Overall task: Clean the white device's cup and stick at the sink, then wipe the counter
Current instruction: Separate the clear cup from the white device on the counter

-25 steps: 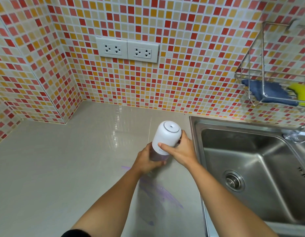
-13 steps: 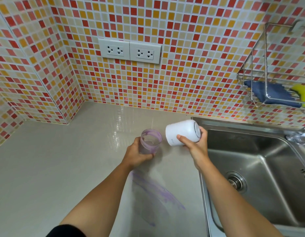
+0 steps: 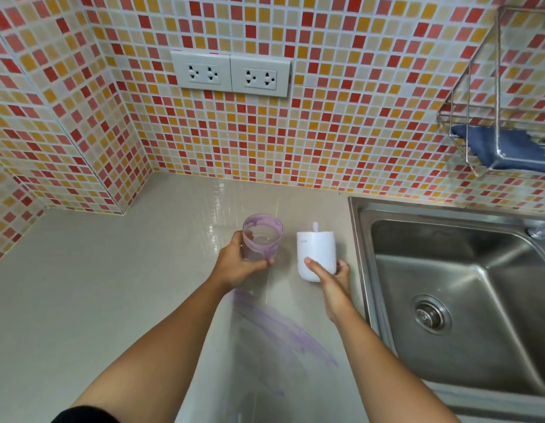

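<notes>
A person's left hand point(image 3: 240, 267) wraps its fingers round a clear cup point(image 3: 261, 241) streaked with purple, held upright over the grey counter point(image 3: 112, 285). Just to its right, the right hand point(image 3: 329, 276) grips the white device point(image 3: 315, 251) at its near end, thumb on the front and fingers curled behind. A second ago the device sat capped on the cup. Half a second ago it had been lifted off and lay tipped on its side toward the sink point(image 3: 448, 270). Now it has been turned so that its pale purple stick point(image 3: 315, 226) points away at the far end, and cup and device are apart, side by side left of the sink rim. Whether the device's near end rests on the counter or hangs just above it cannot be told from this angle. A purple smear point(image 3: 280, 331) runs across the counter nearer the camera, between the forearms, unchanged. On the mosaic wall beyond are two white sockets point(image 3: 230, 73), and at far right a wire rack point(image 3: 497, 87) holds a blue cloth point(image 3: 494, 145).
</notes>
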The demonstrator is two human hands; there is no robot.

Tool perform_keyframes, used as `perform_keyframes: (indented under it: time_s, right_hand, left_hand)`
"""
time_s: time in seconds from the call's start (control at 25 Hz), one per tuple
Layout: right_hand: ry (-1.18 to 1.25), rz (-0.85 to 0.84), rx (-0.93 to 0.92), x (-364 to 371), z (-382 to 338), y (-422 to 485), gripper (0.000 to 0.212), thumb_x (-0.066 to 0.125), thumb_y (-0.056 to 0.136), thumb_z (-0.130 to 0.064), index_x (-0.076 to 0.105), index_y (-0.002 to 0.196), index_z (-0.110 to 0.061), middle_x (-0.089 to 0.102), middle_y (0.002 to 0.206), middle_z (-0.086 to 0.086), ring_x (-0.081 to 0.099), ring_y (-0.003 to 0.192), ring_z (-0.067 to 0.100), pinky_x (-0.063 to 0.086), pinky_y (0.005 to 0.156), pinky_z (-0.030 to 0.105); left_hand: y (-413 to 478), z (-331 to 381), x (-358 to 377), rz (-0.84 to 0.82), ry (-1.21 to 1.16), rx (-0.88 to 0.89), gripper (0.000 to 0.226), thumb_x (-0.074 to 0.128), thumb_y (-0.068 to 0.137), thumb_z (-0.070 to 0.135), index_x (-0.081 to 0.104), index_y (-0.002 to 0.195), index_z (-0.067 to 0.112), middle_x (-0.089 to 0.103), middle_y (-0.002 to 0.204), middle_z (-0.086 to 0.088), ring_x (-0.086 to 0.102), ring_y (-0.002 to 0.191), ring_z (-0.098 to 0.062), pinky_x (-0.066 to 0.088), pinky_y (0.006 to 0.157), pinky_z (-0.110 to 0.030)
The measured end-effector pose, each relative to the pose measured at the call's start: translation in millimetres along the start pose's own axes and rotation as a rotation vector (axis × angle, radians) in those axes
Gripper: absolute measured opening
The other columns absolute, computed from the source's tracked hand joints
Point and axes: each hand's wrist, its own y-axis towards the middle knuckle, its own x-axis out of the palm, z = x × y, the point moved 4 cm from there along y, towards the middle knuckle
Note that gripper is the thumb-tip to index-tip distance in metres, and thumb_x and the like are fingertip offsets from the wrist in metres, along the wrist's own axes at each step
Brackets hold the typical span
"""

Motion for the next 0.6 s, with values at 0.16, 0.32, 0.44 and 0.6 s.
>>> perform_keyframes:
  time_s: [0.16,0.32,0.44,0.6]
  right_hand:
    - [-0.241,-0.047,-0.108,1.8,-4.0,-0.8,0.084,0.084,0.047,-0.021,0.04,0.118,-0.025,0.058,0.11,-0.004,0.061,0.094,0.011,0.049,0.064,0.02]
    - [-0.333,-0.124,-0.197,5.6,-1.6,-2.8,0.079,0.089,0.049,-0.004,0.046,0.113,-0.023,0.058,0.11,-0.007,0.059,0.092,-0.002,0.049,0.065,0.011]
    - [-0.366,-0.133,-0.255,6.9,1.4,-3.5,0.084,0.089,0.043,-0.004,0.044,0.111,-0.023,0.057,0.111,-0.007,0.057,0.094,-0.006,0.045,0.073,0.007]
    - [-0.432,-0.198,-0.255,6.7,3.1,-5.5,0.091,0.087,0.04,-0.013,0.04,0.116,-0.026,0.053,0.117,-0.008,0.055,0.105,0.004,0.047,0.08,0.012]
  left_hand:
    - [1.7,4.1,-4.0,-0.003,0.011,0.013,0.075,0.086,0.063,0.029,0.045,0.126,0.021,0.058,0.116,0.004,0.057,0.103,-0.016,0.044,0.081,-0.019]
    - [3.8,5.4,-7.8,-0.005,0.016,0.025,0.074,0.085,0.064,0.029,0.044,0.125,0.023,0.057,0.118,0.004,0.056,0.106,-0.016,0.044,0.08,-0.017]
    - [7.6,7.5,-14.7,0.009,0.018,0.035,0.072,0.085,0.064,0.03,0.043,0.123,0.025,0.057,0.117,0.004,0.057,0.106,-0.017,0.045,0.08,-0.017]
    - [12.3,26.8,-27.7,0.051,0.021,0.066,0.074,0.084,0.066,0.03,0.043,0.127,0.02,0.054,0.119,0.001,0.055,0.108,-0.02,0.046,0.081,-0.021]
